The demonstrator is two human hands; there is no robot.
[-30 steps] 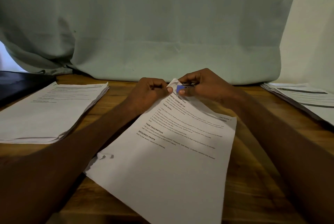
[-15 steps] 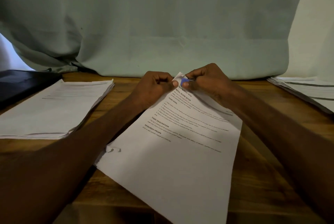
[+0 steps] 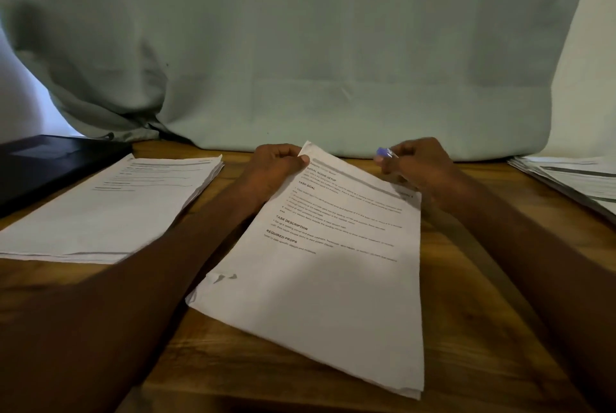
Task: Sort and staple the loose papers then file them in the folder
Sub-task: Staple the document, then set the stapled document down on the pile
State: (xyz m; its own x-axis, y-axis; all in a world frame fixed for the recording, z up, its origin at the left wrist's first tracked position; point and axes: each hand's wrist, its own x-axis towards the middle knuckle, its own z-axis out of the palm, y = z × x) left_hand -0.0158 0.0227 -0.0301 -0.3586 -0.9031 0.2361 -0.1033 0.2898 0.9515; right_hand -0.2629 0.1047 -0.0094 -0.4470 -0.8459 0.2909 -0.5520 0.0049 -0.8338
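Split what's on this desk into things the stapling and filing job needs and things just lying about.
Job:
- paper set, corner held by left hand
- small blue stapler in right hand
- left paper stack
- right paper stack
- dark folder

Lying about:
- green cloth backdrop

the sheet (image 3: 333,262) under the left hand (image 3: 273,169) carries bold headings: "initial scene setup" nearest the thumb, then "task goal", "task description" and "required props" (the small print beneath each is too fine to read).

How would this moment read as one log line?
left hand: holds paper set's top corner | right hand: holds small blue stapler beside it | folder: untouched
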